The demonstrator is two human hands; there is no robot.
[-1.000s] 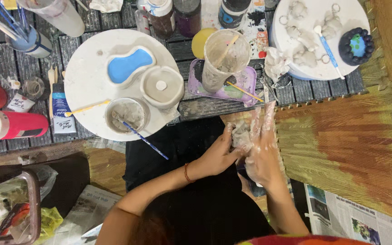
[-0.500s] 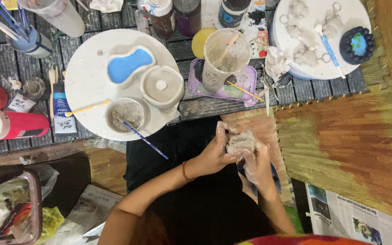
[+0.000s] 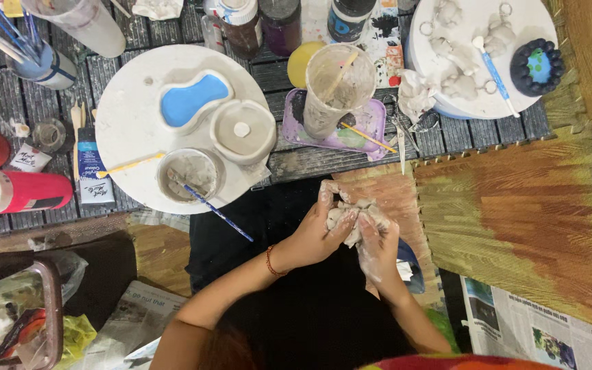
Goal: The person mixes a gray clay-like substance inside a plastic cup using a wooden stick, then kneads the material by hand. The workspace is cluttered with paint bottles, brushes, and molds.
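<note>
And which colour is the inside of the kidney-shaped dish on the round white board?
Bright blue; the dish shows best in the head view.

Dark slatted desk [image 3: 8, 109] is packed: a white round board [image 3: 135, 116] on the left, a second white round board [image 3: 467, 62] top right, a purple tray [image 3: 371, 123] between them, red tubes [image 3: 15, 192] at the left edge, jars [image 3: 282, 27] along the back.
</note>
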